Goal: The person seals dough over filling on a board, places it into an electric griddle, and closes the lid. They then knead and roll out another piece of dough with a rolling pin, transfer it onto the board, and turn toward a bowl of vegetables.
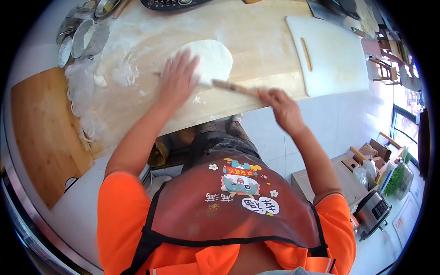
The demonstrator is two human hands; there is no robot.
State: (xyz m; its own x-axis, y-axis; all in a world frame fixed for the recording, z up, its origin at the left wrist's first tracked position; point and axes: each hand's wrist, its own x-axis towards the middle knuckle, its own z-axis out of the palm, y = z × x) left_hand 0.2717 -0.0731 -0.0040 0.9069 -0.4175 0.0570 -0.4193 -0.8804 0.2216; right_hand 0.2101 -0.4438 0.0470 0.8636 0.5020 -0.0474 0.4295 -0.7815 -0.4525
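A flat, rounded sheet of white dough (214,60) lies on the floured wooden board (256,50). My left hand (178,78) is laid over the dough's left side, palm down with its fingers stretched out, slightly blurred. A short dark stub pokes out left of this hand; I cannot tell what it belongs to. In my right hand (282,107), closed near the board's front edge, is one end of a wooden rolling pin (236,87). The pin points left, its visible far end at the dough's lower right edge.
A white cutting board (337,57) lies to the right. Metal bowls (89,39) and a crumpled plastic sheet (85,94) sit at the left. A black panel with buttons (176,3) is at the back. A steel appliance (373,211) stands at lower right.
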